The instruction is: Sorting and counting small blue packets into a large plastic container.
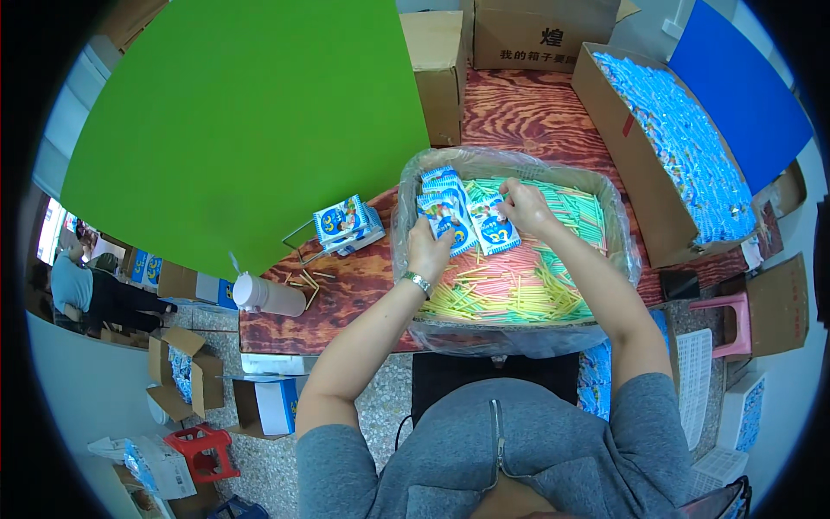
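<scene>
A box lined with clear plastic point(627, 251) is full of thin sticks point(501, 285) in pink, yellow and green. Over them my left hand point(426, 253) grips a blue-and-white packet point(445, 223) by its lower left side. My right hand point(525, 206) is closed, its bent fingers at the upper right edge of a second packet point(495, 232). That packet lies tilted against the first one. Another packet point(443, 180) shows behind them at the box's far left. My right fingertips are partly hidden.
A stack of packets point(341, 222) stands in a wire holder left of the box, near a pink bottle point(270, 295) and loose sticks point(307, 281). A carton of blue packets point(679, 147) sits at right. A green board point(251, 112) covers the far left. A person point(78, 281) sits beyond.
</scene>
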Available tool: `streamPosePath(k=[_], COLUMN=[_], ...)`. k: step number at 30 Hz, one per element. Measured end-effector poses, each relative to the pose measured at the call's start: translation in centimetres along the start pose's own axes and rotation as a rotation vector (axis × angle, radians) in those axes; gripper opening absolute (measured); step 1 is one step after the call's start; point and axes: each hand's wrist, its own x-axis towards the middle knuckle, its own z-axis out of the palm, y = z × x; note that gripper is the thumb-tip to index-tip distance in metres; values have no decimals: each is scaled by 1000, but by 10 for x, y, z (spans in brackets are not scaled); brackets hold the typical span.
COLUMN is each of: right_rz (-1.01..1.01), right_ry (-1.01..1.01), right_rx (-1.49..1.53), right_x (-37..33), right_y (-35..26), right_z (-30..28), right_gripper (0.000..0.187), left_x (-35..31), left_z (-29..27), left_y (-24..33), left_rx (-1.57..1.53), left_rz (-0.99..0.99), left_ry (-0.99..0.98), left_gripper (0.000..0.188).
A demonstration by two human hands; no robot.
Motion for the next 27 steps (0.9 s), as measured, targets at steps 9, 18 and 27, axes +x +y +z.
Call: streamPosePath(k=[9, 18, 27], right_rz=[6, -240, -292], right_ry=[87, 268, 108], right_rx=[-236, -149, 459], right_x=[0, -25, -61], right_y=[5, -7, -76], right_z=[8, -26, -60], right_gripper=[39, 18, 16], left_x=[-13, -41, -28], left_z=[15, 4, -10], left_y=[56, 93, 107], left_rx=[208, 416, -149], left_rz=[-118, 354, 183], left_ry=[96, 100, -424], left_gripper=[57, 78, 20])
